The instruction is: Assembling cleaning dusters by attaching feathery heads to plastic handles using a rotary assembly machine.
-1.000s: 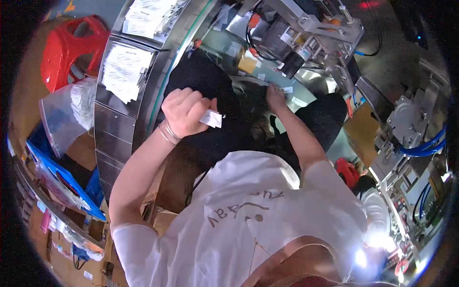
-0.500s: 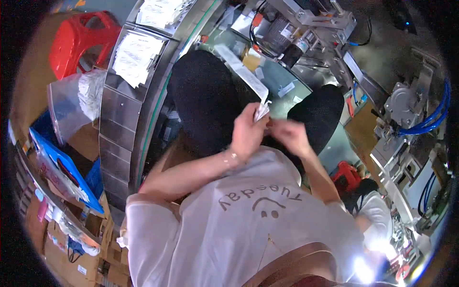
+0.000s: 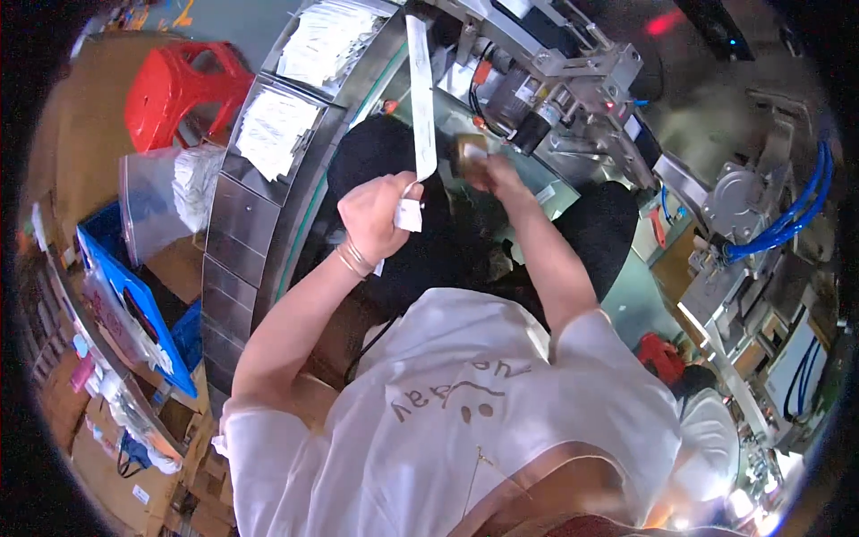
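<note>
My left hand [image 3: 376, 215] is closed in a fist around a long white strip [image 3: 422, 98], which looks like paper or a label band. The strip rises from the fist toward the far edge, and a short folded end [image 3: 408, 216] hangs beside my fingers. Farther out and to the right, my right hand [image 3: 495, 172] reaches over the greenish work surface. Its fingers are blurred at a tan piece [image 3: 469, 152] with a small white patch on it. Whether they grip that piece or only touch it, I cannot tell.
On the left, a curved metal rack [image 3: 243, 215] carries stacks of white printed slips [image 3: 276, 130]. Beyond it are a red stool [image 3: 183, 94] and a blue crate [image 3: 143, 313]. Machinery with a motor [image 3: 528, 94] and blue hoses [image 3: 792, 228] stands on the right.
My hands have separated. The left has moved left with the strip, which now stands straighter; the right has gone outward to the tan piece. The whole view has shifted slightly.
</note>
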Demonstrator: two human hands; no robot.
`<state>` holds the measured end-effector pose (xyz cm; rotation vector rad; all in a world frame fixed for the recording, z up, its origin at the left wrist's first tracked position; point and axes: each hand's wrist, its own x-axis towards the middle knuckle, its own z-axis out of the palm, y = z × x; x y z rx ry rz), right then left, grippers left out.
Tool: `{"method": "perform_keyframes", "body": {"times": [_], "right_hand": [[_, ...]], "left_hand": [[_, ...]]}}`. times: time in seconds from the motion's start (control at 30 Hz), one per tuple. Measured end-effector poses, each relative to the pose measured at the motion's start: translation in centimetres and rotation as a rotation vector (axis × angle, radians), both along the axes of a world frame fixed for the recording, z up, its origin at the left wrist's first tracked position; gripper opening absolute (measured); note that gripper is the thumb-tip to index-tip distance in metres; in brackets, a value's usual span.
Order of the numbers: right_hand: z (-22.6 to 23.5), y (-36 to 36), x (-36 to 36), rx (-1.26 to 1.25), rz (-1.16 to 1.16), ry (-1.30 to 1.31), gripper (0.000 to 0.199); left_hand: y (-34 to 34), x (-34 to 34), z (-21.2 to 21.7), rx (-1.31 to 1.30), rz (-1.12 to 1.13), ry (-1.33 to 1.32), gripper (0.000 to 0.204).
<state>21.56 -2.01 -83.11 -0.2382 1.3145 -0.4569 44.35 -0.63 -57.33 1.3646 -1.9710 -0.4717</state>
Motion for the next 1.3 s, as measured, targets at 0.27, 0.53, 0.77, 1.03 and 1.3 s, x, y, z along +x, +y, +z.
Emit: {"method": "perform_keyframes", "body": {"times": [0.27, 0.53, 0.77, 1.03, 1.3], "right_hand": [[13.3, 10.3, -3.4, -0.35, 0.122, 0.457, 0.041], [27.0, 9.9, -4.0, -0.75, 0.395, 0.732, 0.029], [38.7, 11.5, -1.5, -0.477, 0.548, 0.618, 0.032], [51.0, 10.2, -3.5, -0.538, 0.901, 0.591, 0.027], [57.0, 7.0, -1.2, -0.17, 0.894, 0.38, 0.022]], "left_hand": [[-1.6, -0.5, -0.5, 0.03, -0.031, -0.149, 0.009], [-4.5, -2.0, -1.9, 0.069, -0.076, -0.163, 0.011], [-4.8, -0.4, 6.1, 0.693, 0.05, -0.227, 0.019], [1.2, -4.7, 12.0, 0.815, 0.305, -0.079, 0.027], [7.8, 3.5, 32.5, 0.699, 1.086, 0.349, 0.044]]}}
